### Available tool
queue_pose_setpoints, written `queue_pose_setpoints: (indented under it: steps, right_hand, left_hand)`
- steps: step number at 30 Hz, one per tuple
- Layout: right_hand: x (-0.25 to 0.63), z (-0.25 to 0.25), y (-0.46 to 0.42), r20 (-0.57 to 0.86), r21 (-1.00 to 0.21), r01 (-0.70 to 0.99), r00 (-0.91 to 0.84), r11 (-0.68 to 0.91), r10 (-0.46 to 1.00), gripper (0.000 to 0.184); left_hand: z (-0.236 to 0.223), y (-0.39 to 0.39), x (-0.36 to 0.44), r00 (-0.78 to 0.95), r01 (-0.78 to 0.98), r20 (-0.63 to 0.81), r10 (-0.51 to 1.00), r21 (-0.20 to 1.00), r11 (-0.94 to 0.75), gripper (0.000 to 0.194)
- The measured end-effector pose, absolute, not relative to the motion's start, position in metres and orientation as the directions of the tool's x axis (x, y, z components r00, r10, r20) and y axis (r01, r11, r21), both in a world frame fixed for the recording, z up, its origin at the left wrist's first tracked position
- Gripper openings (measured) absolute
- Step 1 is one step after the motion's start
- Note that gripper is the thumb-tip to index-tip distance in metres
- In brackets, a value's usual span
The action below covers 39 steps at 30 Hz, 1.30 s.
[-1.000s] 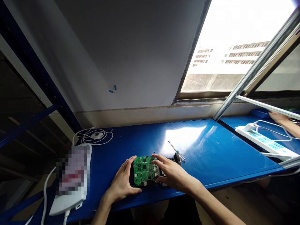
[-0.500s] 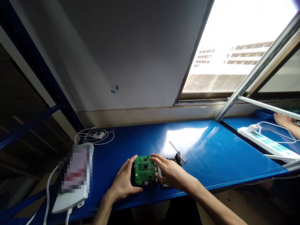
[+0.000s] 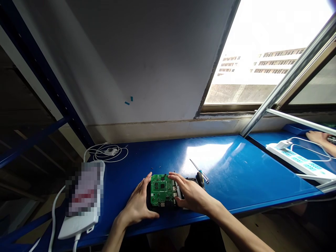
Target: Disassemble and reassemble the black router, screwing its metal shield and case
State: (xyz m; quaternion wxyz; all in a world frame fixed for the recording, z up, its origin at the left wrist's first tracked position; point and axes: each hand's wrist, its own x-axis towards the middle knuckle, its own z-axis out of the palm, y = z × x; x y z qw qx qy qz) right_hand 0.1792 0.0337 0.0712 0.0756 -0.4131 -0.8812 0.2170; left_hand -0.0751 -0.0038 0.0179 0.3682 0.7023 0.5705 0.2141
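A green circuit board [image 3: 159,190] lies face up in a dark case [image 3: 149,196] near the front edge of the blue table. My left hand [image 3: 139,201] wraps round the left side of the case, thumb at the near corner and fingers along the far side. My right hand [image 3: 190,192] holds the board's right edge, where metal ports [image 3: 174,191] show, between bent fingers and thumb. Partly hidden behind that hand is a dark part with a pale edge, its kind unclear. A screwdriver with a clear blue handle [image 3: 204,176] and one with a black-and-yellow handle [image 3: 200,179] lie just beyond.
Small screws [image 3: 160,166] lie behind the board. At left stands a white power strip [image 3: 78,225] with a blurred-out item on it and a coiled white cable [image 3: 111,151] behind. Past a metal frame post [image 3: 258,117], another power strip [image 3: 296,159] and another person's hand [image 3: 316,137] appear.
The board has shifted very slightly left in my hands and appears seated a little differently at its left edge. Both hands keep nearly the same grip.
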Motion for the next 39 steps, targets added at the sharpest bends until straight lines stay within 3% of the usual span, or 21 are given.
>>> queue_pose_setpoints:
  steps: [7, 14, 22, 29, 39]
  right_hand:
    - [0.182, 0.068, 0.037, 0.032, -0.451, 0.686, -0.627, 0.571, 0.778, 0.069]
    - [0.198, 0.059, 0.032, 0.26, -0.531, 0.592, -0.567, 0.606, 0.782, 0.073]
    - [0.209, 0.071, 0.004, 0.168, -0.562, 0.598, -0.594, 0.572, 0.787, 0.075]
    - [0.205, 0.074, -0.008, 0.058, -0.587, 0.6, -0.638, 0.543, 0.768, 0.08]
    - [0.208, 0.071, -0.009, 0.058, -0.513, 0.636, -0.644, 0.576, 0.763, 0.076]
  left_hand:
    - [0.016, -0.003, -0.075, 0.248, 0.666, -0.125, 0.961, 0.742, -0.076, 0.135]
    - [0.013, -0.003, -0.076, 0.259, 0.662, -0.093, 0.962, 0.742, -0.106, 0.13]
    - [0.034, -0.019, -0.075, 0.332, 0.597, 0.03, 0.943, 0.767, -0.235, 0.146]
    - [0.051, -0.037, -0.058, 0.442, 0.639, 0.055, 0.896, 0.681, -0.357, 0.133]
    - [0.047, -0.037, -0.062, 0.469, 0.71, 0.017, 0.883, 0.587, -0.389, 0.132]
